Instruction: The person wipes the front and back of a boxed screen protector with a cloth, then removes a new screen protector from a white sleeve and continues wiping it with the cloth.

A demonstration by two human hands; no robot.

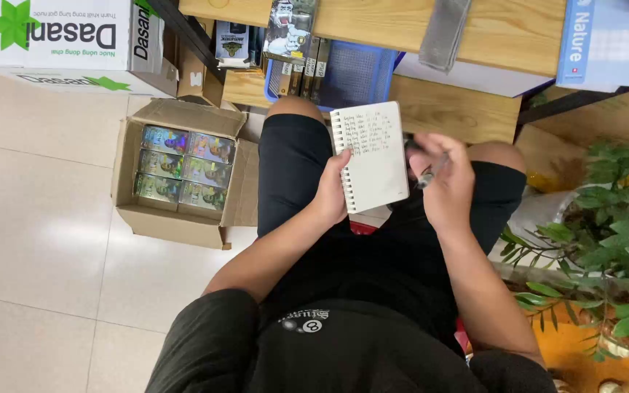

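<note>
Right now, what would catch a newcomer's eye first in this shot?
At centre, the left hand holds a spiral notepad with handwritten lines over the lap, while the right hand holds a pen beside it. On the floor at left, an open cardboard box shows shiny packs in two columns.

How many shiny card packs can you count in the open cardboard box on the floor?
6 card packs show, in two columns of three inside the open cardboard box; more may lie hidden beneath.

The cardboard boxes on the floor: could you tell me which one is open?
The brown box beside the person's left knee; its flaps are spread, showing shiny packs, while the white box behind is closed.
</note>
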